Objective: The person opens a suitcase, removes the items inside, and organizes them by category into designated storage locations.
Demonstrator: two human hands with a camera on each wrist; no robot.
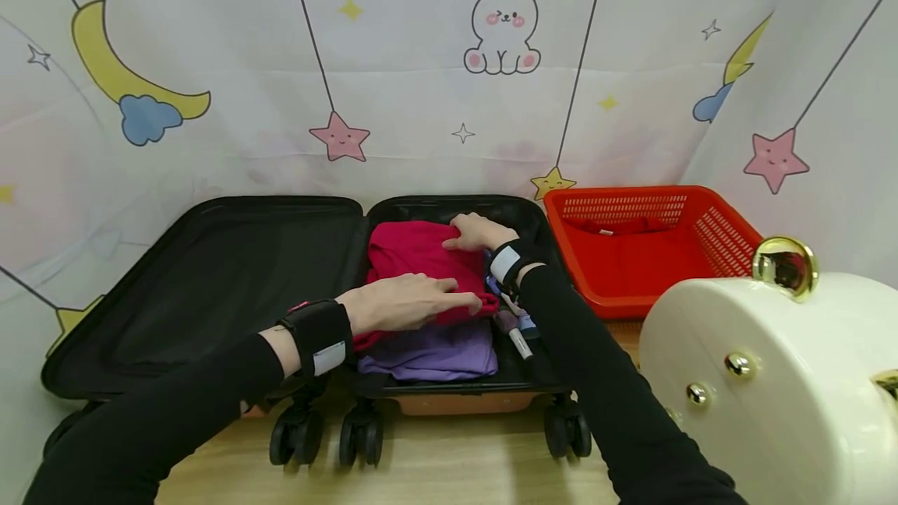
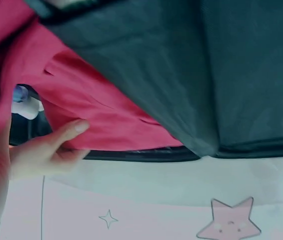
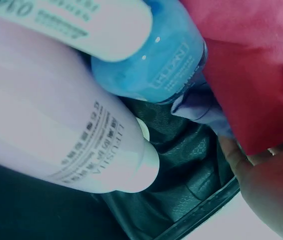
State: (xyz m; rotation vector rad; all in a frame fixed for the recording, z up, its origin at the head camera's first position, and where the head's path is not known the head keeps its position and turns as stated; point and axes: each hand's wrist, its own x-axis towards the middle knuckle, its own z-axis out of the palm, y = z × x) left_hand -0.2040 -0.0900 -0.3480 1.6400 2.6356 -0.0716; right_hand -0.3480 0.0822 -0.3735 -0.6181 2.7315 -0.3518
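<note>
A red folded garment (image 1: 414,252) lies over a purple folded cloth (image 1: 435,353) in the right half of an open black suitcase (image 1: 382,384). Across the near part of the garment reaches my left hand (image 1: 400,304), its fingers extended and touching the fabric, with thumb apart from them. At the far right corner my right hand (image 1: 484,232) pinches the garment; the right wrist view shows fingers at the fabric's edge (image 3: 261,135). Beside the garment lie a pale purple bottle (image 3: 56,110), a blue bottle (image 3: 154,65) and a makeup brush (image 1: 515,333).
The suitcase's other half (image 1: 231,279) is spread at the left. A red basket (image 1: 631,263) with red cloth inside stands at the right. Nearer me is a white rounded case (image 1: 758,380) with gold knobs. A patterned curtain (image 1: 421,61) hangs behind.
</note>
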